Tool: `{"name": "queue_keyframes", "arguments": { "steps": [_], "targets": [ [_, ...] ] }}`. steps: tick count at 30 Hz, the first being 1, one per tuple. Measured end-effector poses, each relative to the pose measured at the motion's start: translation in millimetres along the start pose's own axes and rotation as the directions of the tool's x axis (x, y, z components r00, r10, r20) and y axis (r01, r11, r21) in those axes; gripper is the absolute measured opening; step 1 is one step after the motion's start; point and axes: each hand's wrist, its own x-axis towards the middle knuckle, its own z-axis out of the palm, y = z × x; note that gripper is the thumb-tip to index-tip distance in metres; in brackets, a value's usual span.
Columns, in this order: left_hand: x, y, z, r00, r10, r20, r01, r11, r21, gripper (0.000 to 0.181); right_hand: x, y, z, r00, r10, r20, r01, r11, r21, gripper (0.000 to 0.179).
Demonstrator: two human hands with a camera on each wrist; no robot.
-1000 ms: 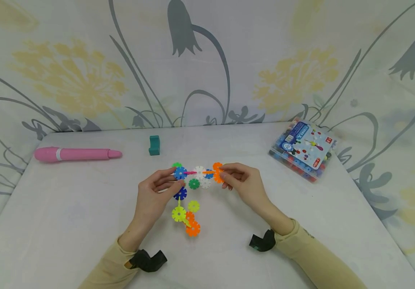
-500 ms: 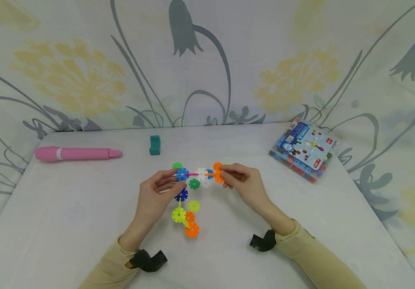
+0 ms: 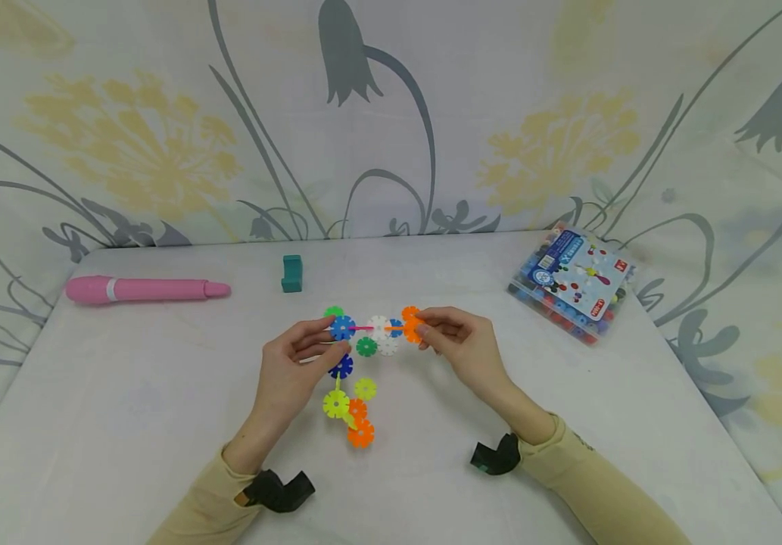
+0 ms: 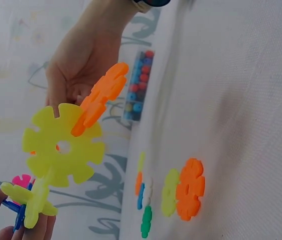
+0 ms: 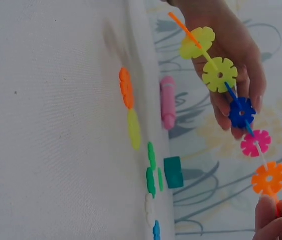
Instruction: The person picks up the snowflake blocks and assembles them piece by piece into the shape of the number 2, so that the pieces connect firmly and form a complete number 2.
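Observation:
A chain of slotted snowflake discs hangs between my two hands above the table. With thumb and fingers my left hand pinches it at the corner, by the blue discs. From there the yellow disc and an orange disc hang toward me. Toward the right run a pink disc and a white one, then an orange disc at the end. My right hand pinches that orange end, its fingertips partly hiding it.
Loose discs lie on the table under the chain, among them a green disc and a yellow-green disc. Behind are a pink marker-like stick and a teal block. A clear box of beads stands back right.
Both hands keep their grip on the chain and stay nearly in place. The chain's near end has drifted very slightly to the left.

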Motion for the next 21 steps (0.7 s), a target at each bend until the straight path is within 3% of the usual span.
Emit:
{"name": "queue_keyframes", "arguments": {
  "steps": [10, 15, 21],
  "targets": [
    [0.8, -0.5, 0.3, 1.0, 0.002, 0.001, -0.002, 1.0, 0.002, 0.039, -1.3, 0.3, 0.9, 1.0, 0.001, -0.005, 0.0, 0.997, 0.082, 0.029],
    [0.7, -0.9, 0.1, 1.0, 0.005, 0.0, -0.005, 1.0, -0.008, 0.039, -1.8, 1.7, 0.7, 1.0, -0.013, -0.007, 0.013, 0.998, 0.063, 0.031],
    [0.4, -1.0, -0.8, 1.0, 0.003, -0.005, -0.003, 1.0, -0.012, 0.039, -2.9, 0.8, 0.9, 1.0, 0.022, 0.004, -0.022, 0.995, 0.098, 0.029]
  ]
}}
